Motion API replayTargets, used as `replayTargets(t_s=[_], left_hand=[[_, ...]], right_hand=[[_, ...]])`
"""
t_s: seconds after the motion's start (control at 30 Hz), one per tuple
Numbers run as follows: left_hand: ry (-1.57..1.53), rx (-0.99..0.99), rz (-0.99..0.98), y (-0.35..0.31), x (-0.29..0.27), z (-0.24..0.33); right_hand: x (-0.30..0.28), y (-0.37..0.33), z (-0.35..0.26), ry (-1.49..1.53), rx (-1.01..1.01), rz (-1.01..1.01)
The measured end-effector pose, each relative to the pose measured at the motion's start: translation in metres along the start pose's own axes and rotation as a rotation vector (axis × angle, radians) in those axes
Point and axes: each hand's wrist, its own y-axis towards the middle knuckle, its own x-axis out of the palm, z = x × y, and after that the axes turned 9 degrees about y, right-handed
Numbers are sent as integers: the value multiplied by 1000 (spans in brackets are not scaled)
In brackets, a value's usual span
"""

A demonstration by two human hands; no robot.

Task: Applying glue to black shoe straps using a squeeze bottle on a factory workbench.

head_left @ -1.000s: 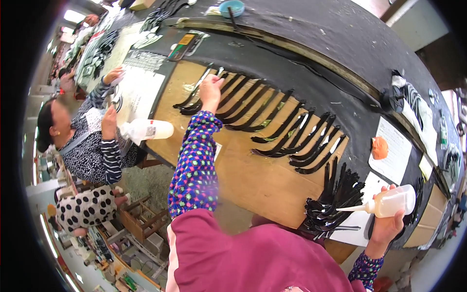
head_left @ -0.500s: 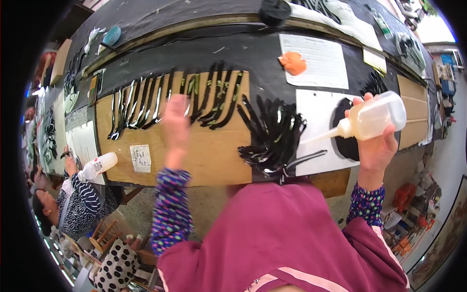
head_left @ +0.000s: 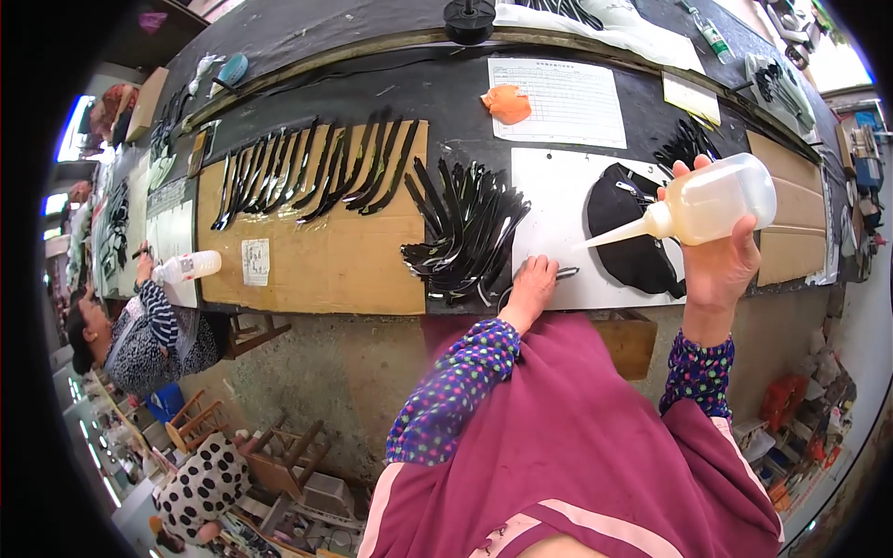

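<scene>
My right hand [head_left: 721, 265] is wrapped round a translucent squeeze bottle [head_left: 726, 200] with pale liquid inside. The bottle lies tilted, its long nozzle pointing left above a white board [head_left: 549, 209]. At the board's front edge, my left hand [head_left: 533, 286] is closed over a narrow black strip [head_left: 566, 272], one end of which sticks out to the right. Its fingertips are partly hidden. Just left of that hand lies a heap of glossy black strips [head_left: 474, 219]. More strips [head_left: 302, 177] are laid side by side along the far part of a cardboard sheet [head_left: 344, 270].
A black zippered pouch [head_left: 609, 209] rests under the nozzle. Beyond are a printed sheet [head_left: 577, 107], an orange scrap [head_left: 507, 104] and a long wooden rail [head_left: 372, 51]. Another cardboard sheet [head_left: 786, 209] lies at right. A co-worker [head_left: 153, 325] sits at left near a white bottle [head_left: 191, 267].
My left hand has moved right, from over the cardboard to the strip at the white board's front edge. The right hand keeps the bottle at much the same place. The view has shifted slightly.
</scene>
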Motion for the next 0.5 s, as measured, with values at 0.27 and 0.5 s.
replayTargets(t_s=[0.27, 0.5], left_hand=[[-1183, -568, 44, 36, -62, -8], [-847, -730, 171, 31, -122, -45]], right_hand=[[-6, 0, -12, 136, 24, -85], [-4, 11, -15, 209, 40, -158]])
